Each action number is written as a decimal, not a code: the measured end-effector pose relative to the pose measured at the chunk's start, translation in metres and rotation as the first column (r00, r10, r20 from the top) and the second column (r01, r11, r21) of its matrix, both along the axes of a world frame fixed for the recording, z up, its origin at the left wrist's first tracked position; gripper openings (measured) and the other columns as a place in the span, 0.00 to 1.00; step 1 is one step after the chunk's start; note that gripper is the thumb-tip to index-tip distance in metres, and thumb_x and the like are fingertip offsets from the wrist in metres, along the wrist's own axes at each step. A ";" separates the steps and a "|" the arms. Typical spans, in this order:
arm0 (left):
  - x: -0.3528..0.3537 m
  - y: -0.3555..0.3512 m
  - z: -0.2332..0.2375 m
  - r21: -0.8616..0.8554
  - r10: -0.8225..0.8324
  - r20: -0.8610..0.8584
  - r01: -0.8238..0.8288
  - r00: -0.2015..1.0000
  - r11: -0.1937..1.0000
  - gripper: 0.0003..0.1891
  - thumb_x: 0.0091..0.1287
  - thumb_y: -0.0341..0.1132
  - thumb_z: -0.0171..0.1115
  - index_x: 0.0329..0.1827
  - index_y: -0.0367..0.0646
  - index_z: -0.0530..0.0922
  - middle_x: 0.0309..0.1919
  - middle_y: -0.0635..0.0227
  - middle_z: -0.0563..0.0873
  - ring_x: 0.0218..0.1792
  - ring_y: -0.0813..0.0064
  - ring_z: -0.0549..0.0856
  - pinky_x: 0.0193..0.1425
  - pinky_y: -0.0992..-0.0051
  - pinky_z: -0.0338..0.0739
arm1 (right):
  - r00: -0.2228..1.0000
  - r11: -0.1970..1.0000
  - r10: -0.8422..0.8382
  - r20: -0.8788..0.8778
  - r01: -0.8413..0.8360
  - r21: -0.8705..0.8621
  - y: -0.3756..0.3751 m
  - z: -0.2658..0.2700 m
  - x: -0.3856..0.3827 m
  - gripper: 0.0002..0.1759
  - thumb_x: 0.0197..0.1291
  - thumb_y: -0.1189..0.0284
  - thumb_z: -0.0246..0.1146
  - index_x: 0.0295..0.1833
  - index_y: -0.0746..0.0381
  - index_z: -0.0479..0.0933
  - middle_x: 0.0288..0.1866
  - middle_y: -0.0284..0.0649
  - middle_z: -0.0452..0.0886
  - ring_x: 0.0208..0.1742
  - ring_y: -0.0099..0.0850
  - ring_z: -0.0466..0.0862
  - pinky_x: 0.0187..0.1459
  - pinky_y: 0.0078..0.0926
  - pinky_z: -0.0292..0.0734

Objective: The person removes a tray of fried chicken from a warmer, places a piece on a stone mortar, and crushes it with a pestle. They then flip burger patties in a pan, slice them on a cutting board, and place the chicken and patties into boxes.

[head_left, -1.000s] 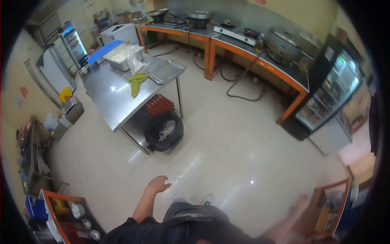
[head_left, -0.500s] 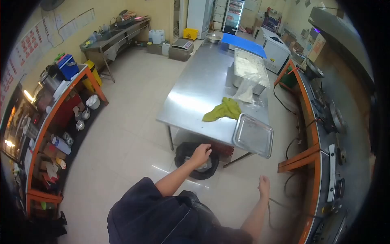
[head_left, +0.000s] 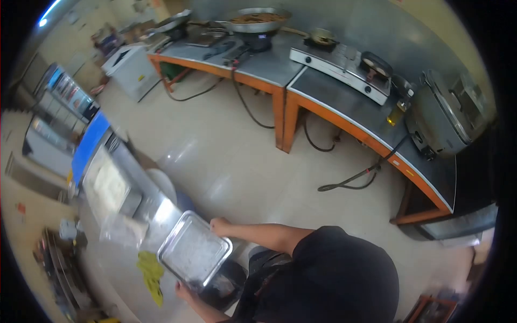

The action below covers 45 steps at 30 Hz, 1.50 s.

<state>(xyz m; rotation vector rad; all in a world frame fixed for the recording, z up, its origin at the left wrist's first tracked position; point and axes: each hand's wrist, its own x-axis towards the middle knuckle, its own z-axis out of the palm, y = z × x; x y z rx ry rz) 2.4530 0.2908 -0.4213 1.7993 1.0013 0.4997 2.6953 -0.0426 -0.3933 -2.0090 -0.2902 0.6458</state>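
Observation:
The rectangular metal tray point(head_left: 195, 248) lies tilted in view at the table's near corner. My right hand point(head_left: 219, 226) has its fingers closed on the tray's upper right edge. At the tray's lower edge, my left hand point(head_left: 184, 291) is closed on the rim, its fingertips partly hidden. A green cloth point(head_left: 150, 275) lies crumpled on the metal table point(head_left: 116, 265), beside the tray. Farther along stand a deep pan of white powder point(head_left: 109, 183) and a clear plastic bag point(head_left: 123, 230). Below the tray is a black-lined bin point(head_left: 223, 284).
Orange-framed counters point(head_left: 258, 81) run across the back and right, with a wide pan point(head_left: 257, 20), a white gas stove point(head_left: 342, 72) and a large metal cooker point(head_left: 439, 116). Black hoses point(head_left: 353, 180) hang below. A white chest freezer point(head_left: 132, 70) stands at the upper left.
The view has swung right and tilted, bringing the counters into full view. Both hands, previously apart from the tray, have reached it and taken hold of its edges.

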 end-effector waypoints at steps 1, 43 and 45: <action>0.012 -0.020 0.026 -0.151 0.007 -0.038 -0.013 0.999 0.989 0.25 0.68 0.37 0.60 0.60 0.25 0.72 0.48 0.52 0.82 0.48 0.64 0.82 0.53 0.68 0.77 | 0.998 0.997 -0.045 0.034 0.042 0.063 -0.003 -0.035 0.023 0.11 0.56 0.67 0.62 0.41 0.63 0.79 0.42 0.48 0.84 0.43 0.43 0.84 0.43 0.41 0.78; 1.191 -0.577 0.106 -0.607 -0.984 0.146 0.777 -0.100 -0.169 0.20 0.65 0.45 0.68 0.44 0.31 0.80 0.32 0.63 0.85 0.29 0.75 0.85 0.32 0.75 0.85 | -0.373 -0.636 -0.729 -0.573 0.678 0.368 -0.367 0.033 0.585 0.13 0.69 0.70 0.57 0.52 0.66 0.67 0.43 0.45 0.78 0.45 0.41 0.81 0.52 0.44 0.80; 1.191 -0.565 0.104 -0.618 -0.941 0.212 0.710 -0.263 -0.337 0.20 0.64 0.45 0.69 0.44 0.34 0.81 0.32 0.64 0.85 0.29 0.76 0.86 0.32 0.75 0.84 | -0.486 -0.768 -0.577 -0.656 0.596 0.235 -0.326 0.084 0.628 0.14 0.68 0.67 0.57 0.52 0.66 0.69 0.39 0.43 0.78 0.40 0.35 0.82 0.42 0.36 0.82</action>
